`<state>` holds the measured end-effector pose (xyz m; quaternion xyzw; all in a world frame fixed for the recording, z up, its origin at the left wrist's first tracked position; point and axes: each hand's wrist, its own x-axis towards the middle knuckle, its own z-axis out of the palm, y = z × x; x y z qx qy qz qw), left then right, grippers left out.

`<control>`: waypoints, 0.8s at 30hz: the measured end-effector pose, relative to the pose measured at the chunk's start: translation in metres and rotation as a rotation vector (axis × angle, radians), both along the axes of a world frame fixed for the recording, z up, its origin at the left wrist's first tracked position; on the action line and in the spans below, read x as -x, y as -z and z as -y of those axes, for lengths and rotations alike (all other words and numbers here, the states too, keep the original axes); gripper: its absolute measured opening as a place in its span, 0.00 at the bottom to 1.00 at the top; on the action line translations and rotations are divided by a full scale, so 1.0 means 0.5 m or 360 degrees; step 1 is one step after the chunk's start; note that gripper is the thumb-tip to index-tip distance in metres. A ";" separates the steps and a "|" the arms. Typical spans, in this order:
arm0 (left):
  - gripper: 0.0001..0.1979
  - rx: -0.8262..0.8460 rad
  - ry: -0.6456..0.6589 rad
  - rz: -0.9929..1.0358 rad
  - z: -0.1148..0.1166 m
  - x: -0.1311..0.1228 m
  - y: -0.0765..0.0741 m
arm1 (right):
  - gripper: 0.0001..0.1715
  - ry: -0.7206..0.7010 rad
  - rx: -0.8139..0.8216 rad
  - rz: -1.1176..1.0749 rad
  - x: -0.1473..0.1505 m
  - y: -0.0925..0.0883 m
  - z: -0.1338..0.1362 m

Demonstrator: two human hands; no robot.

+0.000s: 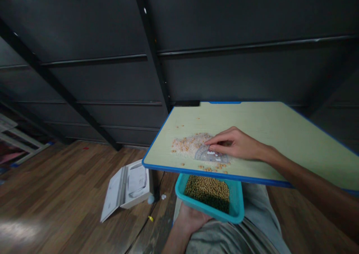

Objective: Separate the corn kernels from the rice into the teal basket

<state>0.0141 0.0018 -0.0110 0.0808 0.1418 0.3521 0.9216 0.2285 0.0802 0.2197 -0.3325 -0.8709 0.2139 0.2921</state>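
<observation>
The right hand [238, 144] rests on the pale green tabletop with blue edge [280, 134]; its grip is not closed, the fingers lie stretched and press down a transparent half-round plastic piece [209, 155], which touches a small heap of white and yellow grains [187, 144] just beside the fingertips; below the tabletop edge, the left hand [190, 218] grips from underneath a teal plastic basket [237, 205] filled with brownish beans [207, 190].

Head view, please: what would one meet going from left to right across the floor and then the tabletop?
First the white box on the floor → pile of beans and grains → right hand.
</observation>
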 end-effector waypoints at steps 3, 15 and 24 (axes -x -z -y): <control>0.23 -0.0009 0.0004 0.0043 0.000 0.001 0.002 | 0.15 -0.0016 0.0005 0.0012 0.001 0.000 0.001; 0.22 -0.0058 0.0019 0.0019 0.003 -0.007 -0.034 | 0.16 -0.0113 -0.0025 0.0012 0.003 0.006 0.001; 0.21 0.0006 0.0035 -0.0046 0.000 -0.007 -0.053 | 0.16 -0.0136 -0.0016 0.0000 0.007 0.003 0.003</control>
